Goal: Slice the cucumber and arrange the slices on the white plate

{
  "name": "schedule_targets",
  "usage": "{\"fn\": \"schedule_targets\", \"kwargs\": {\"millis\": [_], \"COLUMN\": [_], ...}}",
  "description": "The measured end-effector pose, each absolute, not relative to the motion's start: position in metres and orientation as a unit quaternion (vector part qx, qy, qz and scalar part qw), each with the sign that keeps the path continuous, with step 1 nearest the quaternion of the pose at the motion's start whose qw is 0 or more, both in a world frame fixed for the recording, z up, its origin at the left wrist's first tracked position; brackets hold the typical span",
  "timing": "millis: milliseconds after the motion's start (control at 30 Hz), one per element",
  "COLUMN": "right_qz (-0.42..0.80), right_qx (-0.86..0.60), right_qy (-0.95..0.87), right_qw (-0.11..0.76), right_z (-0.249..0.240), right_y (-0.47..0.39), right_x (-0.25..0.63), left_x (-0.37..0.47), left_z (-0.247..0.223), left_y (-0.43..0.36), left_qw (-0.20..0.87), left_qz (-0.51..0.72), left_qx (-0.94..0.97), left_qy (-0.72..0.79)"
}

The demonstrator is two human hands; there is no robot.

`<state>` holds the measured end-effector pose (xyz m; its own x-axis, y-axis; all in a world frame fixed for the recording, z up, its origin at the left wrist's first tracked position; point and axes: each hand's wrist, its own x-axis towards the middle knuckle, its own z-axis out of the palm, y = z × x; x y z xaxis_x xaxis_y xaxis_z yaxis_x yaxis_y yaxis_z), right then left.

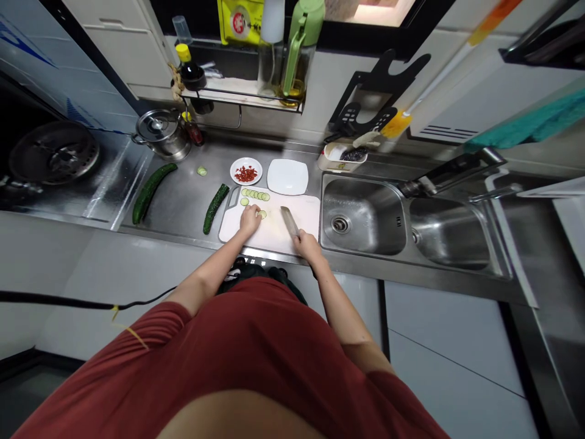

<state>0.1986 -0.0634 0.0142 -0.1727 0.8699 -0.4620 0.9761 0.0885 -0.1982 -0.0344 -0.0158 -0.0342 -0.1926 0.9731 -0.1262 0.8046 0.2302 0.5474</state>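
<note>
On the white cutting board (299,204), my left hand (249,221) is closed with its fingertips at a pale green cucumber slice (262,214). My right hand (308,246) grips a kitchen knife (289,221) by its handle, the blade pointing up and left over the board, apart from the slices. A row of overlapping cucumber slices (256,194) lies along the board's far edge, with one loose slice just below it. Left of the board rests a cut piece of cucumber (216,208).
A long cucumber (150,194) and a cut end piece (202,171) lie farther left. Behind the board stand a plate of chopped red pepper (247,175) and a square white plate (287,177). The steel sink (365,235) borders the right; a lidded pot (164,137) stands back left.
</note>
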Motion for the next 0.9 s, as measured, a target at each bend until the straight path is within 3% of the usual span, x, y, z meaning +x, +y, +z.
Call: {"fn": "schedule_targets", "kwargs": {"millis": [233,400,900], "right_qz": [-0.24,-0.234,-0.228], "right_qx": [0.654,0.659,0.669], "right_qy": [0.709,0.707,0.698], "right_qw": [0.112,0.104,0.117], "right_z": [0.005,-0.004,-0.001], "right_y": [-0.066,-0.065,-0.062], "right_x": [0.201,0.202,0.199], "left_x": [-0.044,-0.07,-0.092], "left_z": [-0.033,-0.03,-0.019], "left_y": [-0.006,0.0,0.005], "left_qw": [0.297,0.277,0.219], "left_qz": [0.231,0.275,0.199], "left_qx": [0.512,0.452,0.474], "left_qy": [0.772,0.802,0.829]}}
